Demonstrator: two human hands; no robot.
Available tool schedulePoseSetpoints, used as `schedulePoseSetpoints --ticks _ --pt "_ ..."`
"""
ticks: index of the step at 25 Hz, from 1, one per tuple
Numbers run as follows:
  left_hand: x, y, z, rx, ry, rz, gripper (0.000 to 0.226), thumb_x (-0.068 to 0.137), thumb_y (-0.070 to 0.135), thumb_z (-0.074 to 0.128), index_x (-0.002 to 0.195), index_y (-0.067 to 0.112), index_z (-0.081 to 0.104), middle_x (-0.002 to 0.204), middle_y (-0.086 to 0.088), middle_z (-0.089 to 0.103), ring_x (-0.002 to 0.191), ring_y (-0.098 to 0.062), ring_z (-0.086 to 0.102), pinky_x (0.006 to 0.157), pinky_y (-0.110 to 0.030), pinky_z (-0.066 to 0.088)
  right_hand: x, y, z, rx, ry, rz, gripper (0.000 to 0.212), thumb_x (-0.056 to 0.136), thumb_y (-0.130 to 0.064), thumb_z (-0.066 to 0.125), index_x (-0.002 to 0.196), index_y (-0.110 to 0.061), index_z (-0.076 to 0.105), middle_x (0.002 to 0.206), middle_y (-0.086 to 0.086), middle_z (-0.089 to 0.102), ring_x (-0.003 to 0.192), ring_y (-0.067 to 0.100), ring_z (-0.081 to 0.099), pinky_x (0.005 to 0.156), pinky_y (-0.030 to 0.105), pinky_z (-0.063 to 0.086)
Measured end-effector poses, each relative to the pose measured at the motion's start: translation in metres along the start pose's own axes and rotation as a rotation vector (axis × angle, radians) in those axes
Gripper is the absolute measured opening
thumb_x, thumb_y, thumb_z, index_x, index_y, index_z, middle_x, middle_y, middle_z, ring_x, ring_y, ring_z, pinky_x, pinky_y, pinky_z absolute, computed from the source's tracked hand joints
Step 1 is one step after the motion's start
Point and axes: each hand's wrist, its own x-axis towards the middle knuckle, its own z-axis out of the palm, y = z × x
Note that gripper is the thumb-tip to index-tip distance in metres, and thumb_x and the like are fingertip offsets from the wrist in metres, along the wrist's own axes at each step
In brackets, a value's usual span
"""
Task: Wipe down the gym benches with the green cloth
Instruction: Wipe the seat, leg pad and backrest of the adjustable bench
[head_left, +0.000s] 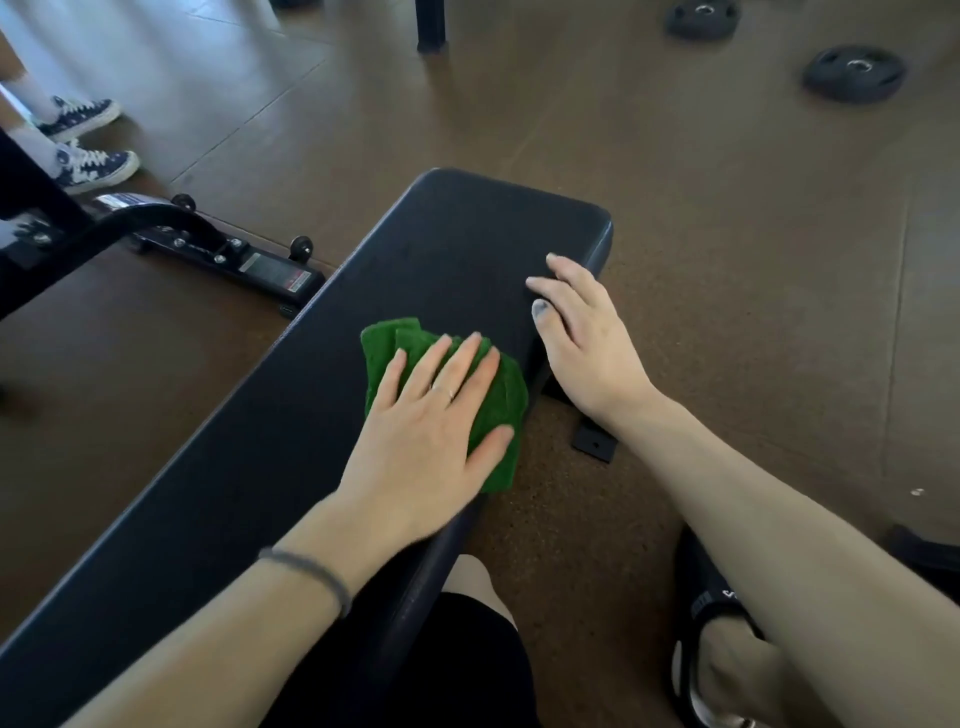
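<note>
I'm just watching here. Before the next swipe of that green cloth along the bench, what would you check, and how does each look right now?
1. Left hand flat on the green cloth: ok.
2. Cloth lying on the bench pad: ok, though its right edge overhangs.
3. Right hand steadying the bench's edge: ok.
4. Pad ahead free of objects: ok.
5. Weight plates on the floor away from the bench: ok.
6. Pad already clean: cannot tell.
</note>
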Motion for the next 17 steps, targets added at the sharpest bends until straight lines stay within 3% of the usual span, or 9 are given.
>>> schedulePoseSetpoints --ticks 2,4,9,12,17 --pt "0.038 0.01 0.001 -0.02 0.03 -0.033 0.072 0.103 0.061 0.027 0.164 0.025 0.016 0.172 0.003 0.012 0.158 -0.022 0.008 0.126 -0.049 0.004 0.004 -0.002 -0.003 0.08 -0.03 0.147 0.05 0.111 -0.031 0.036 0.16 -0.017 0.034 0.172 -0.004 0.013 0.157 0.01 0.006 0.125 0.027 0.007" --pt "0.075 0.021 -0.002 -0.037 0.025 -0.089 0.072 0.103 0.061 0.03 0.163 0.024 0.016 0.172 0.001 0.013 0.158 -0.023 0.007 0.126 -0.051 0.004 0.01 -0.006 -0.006 0.177 -0.066 0.245 0.054 0.113 -0.031 0.031 0.164 -0.019 0.019 0.173 -0.008 0.002 0.157 0.007 -0.003 0.123 0.026 0.0" --pt "0.042 0.026 -0.005 -0.02 0.034 -0.015 0.074 0.103 0.053 0.039 0.164 0.023 0.011 0.173 0.0 0.007 0.159 -0.023 0.002 0.126 -0.048 -0.001 0.02 -0.009 -0.002 0.299 -0.028 0.306 0.056 0.113 -0.035 0.027 0.164 -0.02 0.012 0.173 -0.009 -0.001 0.158 0.01 -0.006 0.129 0.037 0.0" --pt "0.005 0.023 -0.002 -0.003 0.013 0.036 0.076 0.101 0.051 0.043 0.164 0.025 0.009 0.172 0.003 0.006 0.159 -0.021 0.003 0.126 -0.046 -0.003 0.033 0.004 -0.002 0.244 -0.019 0.28 0.055 0.113 -0.033 0.025 0.164 -0.017 0.01 0.173 -0.006 -0.004 0.158 0.013 -0.01 0.129 0.035 -0.003" --pt "0.085 0.032 -0.003 -0.029 0.051 -0.021 0.074 0.101 0.051 0.044 0.163 0.024 0.016 0.172 0.001 0.013 0.158 -0.023 0.007 0.126 -0.048 0.004 0.047 0.02 -0.004 0.283 -0.029 0.256 0.052 0.113 -0.031 0.018 0.164 -0.022 0.014 0.172 -0.01 -0.004 0.156 0.01 -0.016 0.124 0.03 -0.007"
